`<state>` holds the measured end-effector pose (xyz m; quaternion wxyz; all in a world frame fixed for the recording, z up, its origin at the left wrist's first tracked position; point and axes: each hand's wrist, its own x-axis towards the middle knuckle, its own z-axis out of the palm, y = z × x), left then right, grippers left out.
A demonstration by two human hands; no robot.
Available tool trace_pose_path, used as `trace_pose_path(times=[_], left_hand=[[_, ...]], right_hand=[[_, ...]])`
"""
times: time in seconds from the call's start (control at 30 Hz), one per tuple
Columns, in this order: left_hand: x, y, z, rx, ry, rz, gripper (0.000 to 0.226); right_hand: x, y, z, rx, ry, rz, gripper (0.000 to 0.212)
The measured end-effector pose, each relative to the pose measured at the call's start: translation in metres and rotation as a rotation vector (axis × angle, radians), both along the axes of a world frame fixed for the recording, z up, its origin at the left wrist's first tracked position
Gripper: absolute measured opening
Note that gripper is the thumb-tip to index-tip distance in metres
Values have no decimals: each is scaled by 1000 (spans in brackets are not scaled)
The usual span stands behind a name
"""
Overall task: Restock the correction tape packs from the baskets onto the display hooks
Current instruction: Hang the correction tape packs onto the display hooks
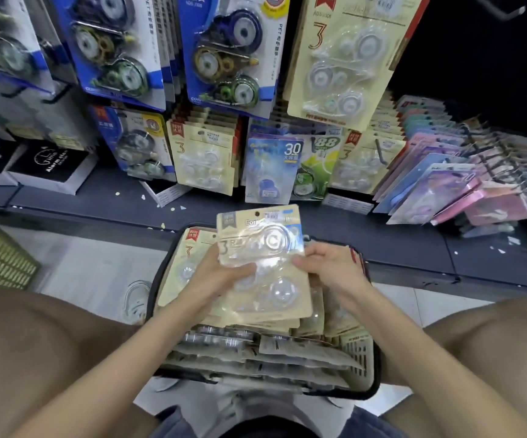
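We look down a dark display wall [477, 58] hung with carded correction tape. Two blue-carded packs [224, 49] front their rows at top centre, and one cream-carded pack [341, 58] hangs to their right. Each seals three round dispensers under clear moulded plastic. One bare metal display hook [508, 12] juts out at top right.

Below runs a dark shelf [413, 248], flecked with pale scraps and bearing two black alarm clock boxes [52, 165] at left.

Two slotted plastic baskets sit on the pale tiled floor [97, 273]. An olive basket [0, 260] is at the left edge. A cream black-rimmed basket [369, 371] between our knees is crammed with loose packs [255, 361] lying flat.

Over that basket both hands are closed on stock. Our left hand [221, 279] curls round a stack of cream packs [274, 298]. Our right hand [325, 267] pinches the right edge of the top pack [260, 238], which is glossy and grey-badged.
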<state>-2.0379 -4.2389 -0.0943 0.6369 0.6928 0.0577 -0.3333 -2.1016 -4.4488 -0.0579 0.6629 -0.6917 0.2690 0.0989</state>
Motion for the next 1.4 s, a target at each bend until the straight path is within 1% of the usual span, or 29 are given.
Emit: trace_pose_path(times=[0.07, 0.1, 0.17, 0.2, 0.23, 0.3, 0.4, 0.47, 0.53, 0.63, 0.67, 0.73, 0.87, 1.0, 1.07, 1.17, 1.3, 1.33, 1.4], left_hand=[[-1, 6, -2, 0, 17, 76, 92], [0, 9, -2, 12, -7, 109, 82], [2, 16, 3, 67, -92, 170, 47], [3, 20, 8, 82, -127, 198, 42], [6, 23, 11, 86, -150, 218, 40], [10, 28, 17, 68, -190, 238, 42], [15, 32, 24, 35, -216, 247, 44], [16, 32, 31, 25, -243, 251, 42], [20, 31, 38, 31, -290, 254, 39], [25, 27, 55, 46, -394, 216, 40], [28, 24, 61, 56, -431, 201, 41], [33, 19, 76, 73, -496, 177, 42], [50, 10, 109, 96, -627, 198, 45], [67, 1, 147, 73, -770, 239, 44], [74, -3, 167, 79, -850, 271, 48], [86, -8, 193, 51, -936, 325, 52], [103, -19, 220, -3, -1022, 372, 55], [107, -21, 224, -23, -1027, 374, 58], [115, -26, 230, -41, -1008, 383, 73]], right_hand=[[-9, 4, -19, -48, 98, 223, 18], [-15, 3, -28, -119, 150, 372, 22], [-28, 1, -47, -300, 216, 669, 44], [-35, 1, -54, -365, 241, 773, 53], [-42, 2, -60, -407, 259, 841, 57], [-50, 4, -69, -482, 250, 917, 51], [-53, 2, -72, -629, 198, 989, 28], [-50, -1, -69, -750, 149, 1004, 22], [-45, -8, -64, -825, 103, 956, 24], [-32, -26, -47, -809, 5, 804, 24], [-27, -33, -38, -785, -28, 738, 25], [-16, -45, -17, -745, -133, 594, 33], [10, -64, 36, -670, -378, 299, 22], [38, -78, 92, -606, -570, -29, 20], [53, -82, 118, -539, -649, -190, 23], [74, -84, 150, -434, -722, -343, 20], [106, -87, 170, -472, -738, -455, 22], [113, -88, 171, -459, -729, -470, 23], [123, -89, 169, -441, -716, -486, 24]])
